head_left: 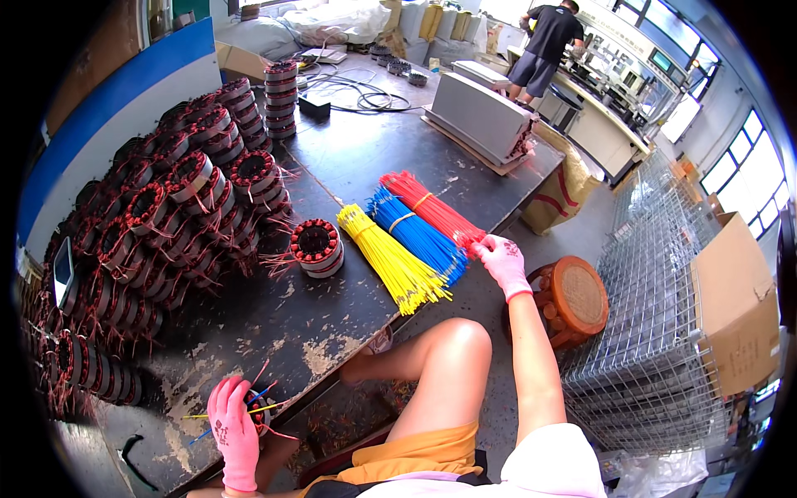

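Observation:
Both my hands wear pink gloves. My left hand is closed on a wound motor stator at the table's near edge, largely hidden by the glove. A yellow wire, blue wires and thin red leads stick out around that hand. My right hand reaches forward, its fingers closed at the near end of a bundle of red wires. Beside that bundle lie a bundle of blue wires and a bundle of yellow wires. Another stator with red windings stands left of the yellow bundle.
A large heap of stators fills the table's left side. Grey boxes and a black cable lie farther back. Right of the table are a wooden stool, wire-mesh panels and a cardboard box. Another person stands at a machine.

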Motion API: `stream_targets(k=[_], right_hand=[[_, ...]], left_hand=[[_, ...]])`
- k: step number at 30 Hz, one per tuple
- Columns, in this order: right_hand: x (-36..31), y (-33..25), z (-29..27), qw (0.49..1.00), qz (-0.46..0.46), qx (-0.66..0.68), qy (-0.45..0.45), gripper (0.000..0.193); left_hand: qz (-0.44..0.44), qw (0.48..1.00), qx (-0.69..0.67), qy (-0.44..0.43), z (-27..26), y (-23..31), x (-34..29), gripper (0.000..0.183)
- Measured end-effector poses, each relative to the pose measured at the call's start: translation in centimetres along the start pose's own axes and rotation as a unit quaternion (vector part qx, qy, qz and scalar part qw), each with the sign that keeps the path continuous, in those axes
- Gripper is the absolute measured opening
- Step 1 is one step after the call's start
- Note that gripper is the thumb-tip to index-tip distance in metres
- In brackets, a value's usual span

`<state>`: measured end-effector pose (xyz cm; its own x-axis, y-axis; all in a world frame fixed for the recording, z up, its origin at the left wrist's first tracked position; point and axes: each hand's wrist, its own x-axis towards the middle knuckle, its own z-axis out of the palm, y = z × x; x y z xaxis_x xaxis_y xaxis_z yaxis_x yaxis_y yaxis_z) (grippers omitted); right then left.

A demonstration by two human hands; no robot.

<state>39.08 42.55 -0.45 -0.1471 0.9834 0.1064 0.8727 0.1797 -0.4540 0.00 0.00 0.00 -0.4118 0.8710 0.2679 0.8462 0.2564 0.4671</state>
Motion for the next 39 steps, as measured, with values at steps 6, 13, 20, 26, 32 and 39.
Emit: stream_targets(k=[6,13,20,26,32,39], right_hand=[[-4.2,-1.7,-5.6,0.935,0.019,0.353,-0.016,0.023],[-17.0,-20.1,-7.8,0.805,-0.443,0.372,-0.132,0.008],[-18.9,-25.1,0.4,0.797,-0.375,0.356,-0.312,0.009],[-19.5,-27.7,11.5,0.813,-0.332,0.220,-0.425,0.037],[-20.4,-29.4,13.6,0.792,-0.225,0.321,-0.469,0.029],[-21.0,-27.9,11.2,0.844,-0.360,0.277,-0.286,0.010]], left_hand=[[0.008,1.000,0.017,0.008,-0.1,1.0,-0.3,0.035],[0.227,0.949,0.085,0.199,-3.8,8.5,2.8,0.039],[0.214,0.945,0.115,0.219,-8.3,8.1,2.9,0.034],[-0.034,0.986,-0.058,0.152,-2.2,3.1,0.7,0.038],[-0.092,0.984,-0.072,0.135,2.0,1.5,1.1,0.039],[-0.051,0.985,-0.135,0.096,1.5,-0.1,0.5,0.023]])
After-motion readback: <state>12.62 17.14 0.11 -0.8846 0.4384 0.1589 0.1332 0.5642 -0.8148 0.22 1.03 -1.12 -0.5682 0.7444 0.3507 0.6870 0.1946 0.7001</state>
